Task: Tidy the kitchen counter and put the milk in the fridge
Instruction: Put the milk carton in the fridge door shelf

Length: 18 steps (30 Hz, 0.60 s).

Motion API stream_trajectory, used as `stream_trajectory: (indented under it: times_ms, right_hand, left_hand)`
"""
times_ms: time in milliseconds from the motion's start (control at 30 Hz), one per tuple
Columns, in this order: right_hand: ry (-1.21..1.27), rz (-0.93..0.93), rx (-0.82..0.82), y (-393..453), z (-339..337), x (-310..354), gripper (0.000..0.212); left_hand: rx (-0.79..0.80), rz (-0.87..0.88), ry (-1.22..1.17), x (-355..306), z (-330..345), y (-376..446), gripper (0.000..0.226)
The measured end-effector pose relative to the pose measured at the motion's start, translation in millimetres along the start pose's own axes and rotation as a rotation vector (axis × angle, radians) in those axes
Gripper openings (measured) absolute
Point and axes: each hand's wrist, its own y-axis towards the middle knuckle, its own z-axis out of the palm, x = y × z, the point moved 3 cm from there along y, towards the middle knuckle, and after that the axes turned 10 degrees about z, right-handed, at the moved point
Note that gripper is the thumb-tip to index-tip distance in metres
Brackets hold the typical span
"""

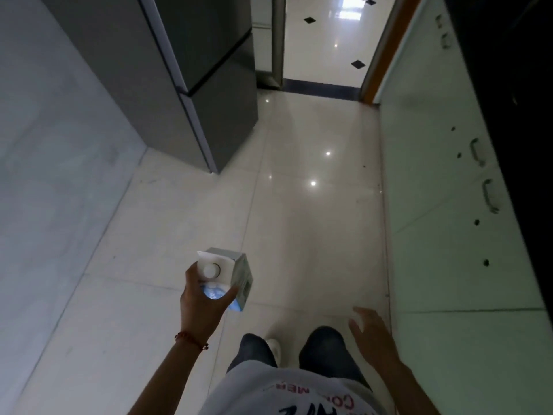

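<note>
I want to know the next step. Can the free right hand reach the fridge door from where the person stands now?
Probably not yet. The right hand is empty and open, but the fridge stands well ahead on the left across bare floor; nothing blocks the way.

white-capped milk carton [236, 271] held upright; grey fridge [185, 70] closed ahead.

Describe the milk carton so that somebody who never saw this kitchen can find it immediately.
Start at the tall grey fridge against the left wall, then look down the pale tiled floor toward the person. The milk carton is in the left hand, the only hand holding anything: a white box with a round cap and blue print.
</note>
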Motion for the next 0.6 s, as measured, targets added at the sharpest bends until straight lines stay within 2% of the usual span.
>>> stream_trajectory:
  times_ms: [167, 333, 600]
  right_hand:
    - [-0.06, -0.031, -0.008, 61, -15, 42, 0.038]
    - [-0.152, -0.064, 0.059, 149, -46, 100, 0.04]
    - [-0.307, -0.295, 0.124, 264, -114, 263, 0.04]
  left_hand:
    - [-0.08, 0.024, -0.002, -16, 6, 83, 0.075]
    - [-0.171, 0.015, 0.002, -29, 18, 170, 0.075]
    - [-0.357, -0.124, 0.016, -40, 9, 250, 0.075]
